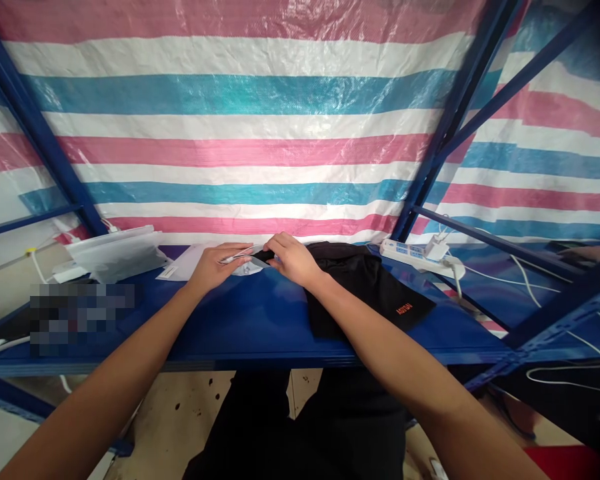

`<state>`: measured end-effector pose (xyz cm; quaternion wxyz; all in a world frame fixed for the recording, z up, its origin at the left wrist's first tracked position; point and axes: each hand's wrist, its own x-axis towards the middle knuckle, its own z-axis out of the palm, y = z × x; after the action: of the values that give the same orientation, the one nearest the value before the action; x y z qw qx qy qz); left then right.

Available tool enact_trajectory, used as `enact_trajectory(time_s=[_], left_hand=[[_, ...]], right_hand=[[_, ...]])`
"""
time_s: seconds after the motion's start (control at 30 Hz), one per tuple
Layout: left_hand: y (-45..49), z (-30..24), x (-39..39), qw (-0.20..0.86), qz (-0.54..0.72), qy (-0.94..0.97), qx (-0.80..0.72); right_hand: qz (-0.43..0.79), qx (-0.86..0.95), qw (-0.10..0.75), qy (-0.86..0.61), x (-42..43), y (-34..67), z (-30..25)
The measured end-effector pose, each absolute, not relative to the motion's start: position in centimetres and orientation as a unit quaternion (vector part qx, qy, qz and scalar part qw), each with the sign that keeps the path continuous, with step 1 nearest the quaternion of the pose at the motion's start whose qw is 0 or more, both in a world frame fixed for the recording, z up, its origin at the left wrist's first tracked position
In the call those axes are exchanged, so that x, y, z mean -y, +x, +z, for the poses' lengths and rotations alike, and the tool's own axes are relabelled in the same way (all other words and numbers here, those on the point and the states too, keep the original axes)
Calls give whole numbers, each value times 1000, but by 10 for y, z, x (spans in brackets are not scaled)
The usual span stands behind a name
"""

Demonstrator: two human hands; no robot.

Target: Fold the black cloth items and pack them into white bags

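My left hand (pixel 219 264) is closed on the edge of a thin clear plastic bag (pixel 244 265) lying on the blue shelf (pixel 250 320). My right hand (pixel 293 257) pinches the end of a folded black garment (pixel 365 287) right at the bag's mouth. The two hands almost touch. The garment spreads to the right under my right forearm and carries a small orange logo (pixel 403 309). How far the cloth reaches into the bag is hidden by my fingers.
A stack of clear plastic bags (pixel 117 252) lies at the back left, with white paper (pixel 183 265) beside it. A white power strip (pixel 420 255) with plugged cables sits at the back right. Blue rack posts and a striped tarp (pixel 240 120) close the back.
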<state>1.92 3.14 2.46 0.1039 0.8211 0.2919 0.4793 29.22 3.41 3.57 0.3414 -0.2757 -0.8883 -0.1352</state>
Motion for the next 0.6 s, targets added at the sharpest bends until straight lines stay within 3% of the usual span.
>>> enact_trajectory(time_s=[0.23,0.37,0.6], left_hand=[[23,29,-25,187,504,768,-347],[18,28,-27,250,572,663,-412],[21,23,-40,390,636,530,-403]], right_hand=[[-104,864,347,-350,-29,283,31],[-6,865,389,-316,-22,282,37],[53,872,416,-251,-32,283,38]])
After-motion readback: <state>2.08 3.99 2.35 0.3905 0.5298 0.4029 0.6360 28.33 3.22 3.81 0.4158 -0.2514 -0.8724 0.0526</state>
